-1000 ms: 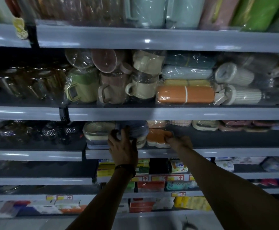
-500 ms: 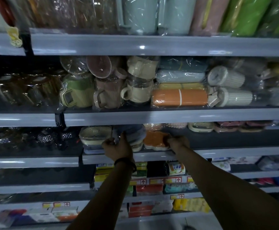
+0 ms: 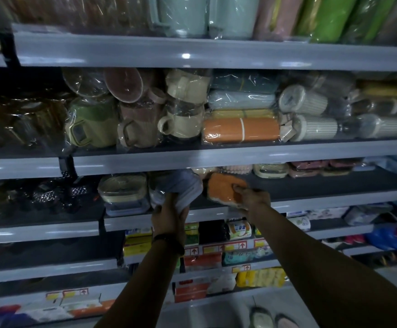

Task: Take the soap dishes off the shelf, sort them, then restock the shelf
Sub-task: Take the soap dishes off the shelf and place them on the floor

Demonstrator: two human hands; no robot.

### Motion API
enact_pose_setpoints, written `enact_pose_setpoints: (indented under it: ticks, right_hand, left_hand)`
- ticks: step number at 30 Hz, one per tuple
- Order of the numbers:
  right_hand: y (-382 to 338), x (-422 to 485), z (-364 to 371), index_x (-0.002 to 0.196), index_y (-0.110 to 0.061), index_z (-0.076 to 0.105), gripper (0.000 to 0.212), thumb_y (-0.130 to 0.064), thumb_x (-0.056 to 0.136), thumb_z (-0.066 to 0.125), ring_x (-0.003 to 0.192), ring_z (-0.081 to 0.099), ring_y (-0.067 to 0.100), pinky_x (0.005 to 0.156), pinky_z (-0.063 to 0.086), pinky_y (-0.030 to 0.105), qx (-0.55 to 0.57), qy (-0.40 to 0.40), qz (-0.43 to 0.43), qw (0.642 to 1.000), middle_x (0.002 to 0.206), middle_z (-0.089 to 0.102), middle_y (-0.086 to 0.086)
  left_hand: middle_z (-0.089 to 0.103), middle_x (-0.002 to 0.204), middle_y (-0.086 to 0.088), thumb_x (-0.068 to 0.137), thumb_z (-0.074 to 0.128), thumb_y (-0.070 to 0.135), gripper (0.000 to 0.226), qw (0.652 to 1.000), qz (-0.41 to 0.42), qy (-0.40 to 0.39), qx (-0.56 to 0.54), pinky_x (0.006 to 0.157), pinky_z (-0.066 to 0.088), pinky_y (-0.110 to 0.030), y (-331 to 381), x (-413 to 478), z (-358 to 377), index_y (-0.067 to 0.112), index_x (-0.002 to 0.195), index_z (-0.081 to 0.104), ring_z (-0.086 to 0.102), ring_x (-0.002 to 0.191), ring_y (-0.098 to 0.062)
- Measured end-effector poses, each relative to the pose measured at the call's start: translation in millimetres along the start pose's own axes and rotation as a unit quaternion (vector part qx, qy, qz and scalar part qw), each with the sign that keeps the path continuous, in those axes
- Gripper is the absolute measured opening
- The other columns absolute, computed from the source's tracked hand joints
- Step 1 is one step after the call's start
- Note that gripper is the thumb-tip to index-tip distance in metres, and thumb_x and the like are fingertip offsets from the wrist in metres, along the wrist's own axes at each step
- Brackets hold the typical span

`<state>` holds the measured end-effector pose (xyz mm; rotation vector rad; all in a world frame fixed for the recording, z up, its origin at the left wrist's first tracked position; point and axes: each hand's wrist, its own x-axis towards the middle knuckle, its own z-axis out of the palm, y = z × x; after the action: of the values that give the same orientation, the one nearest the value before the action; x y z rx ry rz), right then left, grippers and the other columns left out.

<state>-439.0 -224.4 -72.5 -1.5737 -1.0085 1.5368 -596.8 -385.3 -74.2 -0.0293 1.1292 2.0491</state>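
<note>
Left hand (image 3: pixel 169 210) gripping grey soap dish (image 3: pixel 177 184), right hand (image 3: pixel 253 201) gripping orange soap dish (image 3: pixel 218 188)

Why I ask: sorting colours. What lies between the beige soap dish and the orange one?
The head view shows a blue-grey soap dish there, held by the left hand; the right hand holds the orange soap dish.

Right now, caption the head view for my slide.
Left hand grips a grey-blue soap dish, right hand an orange soap dish, at the shelf front.
</note>
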Motion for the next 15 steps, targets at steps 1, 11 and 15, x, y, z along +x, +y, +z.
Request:
enact_pose_setpoints:
  ticks: [1,11,15]
  right_hand:
    - [0.4,-4.1,-4.6,0.093,-0.011,0.067,0.048,-0.029,0.066,0.101,0.092,0.071,0.035,0.081,0.065,0.058,0.011,0.003,0.003,1.000,0.097,0.072,0.007]
    - [33.0,-20.4,-87.7,0.082,-0.017,0.062,0.019,-0.011,0.100,0.064,0.035,0.055,0.014,0.034,0.039,0.016,0.165,-0.048,0.134,0.976,0.054,0.063,0.002]
    - [64.8,-30.7,-137.8,0.087,-0.020,0.063,0.009,-0.015,0.093,0.065,0.045,0.052,0.015,0.044,0.040,0.019,0.192,-0.024,0.150,0.969,0.053,0.052,0.002]
  left_hand:
    - [0.069,0.134,-0.015,0.098,0.070,0.023,0.046,1.000,-0.012,-0.011,-0.006,0.078,0.062,-0.034,-7.3,-0.4,-4.2,0.004,0.139,0.060,0.071,0.113,-0.029]
    - [0.072,0.132,-0.013,0.095,0.066,0.017,0.040,0.980,-0.128,-0.139,0.062,0.090,0.057,-0.040,-68.7,-33.2,21.4,0.013,0.135,0.067,0.067,0.123,-0.031]
    - [0.068,0.135,-0.018,0.100,0.058,0.014,0.043,0.946,-0.219,-0.211,0.110,0.084,0.062,-0.036,-107.0,-50.3,32.0,0.004,0.142,0.060,0.071,0.112,-0.031]
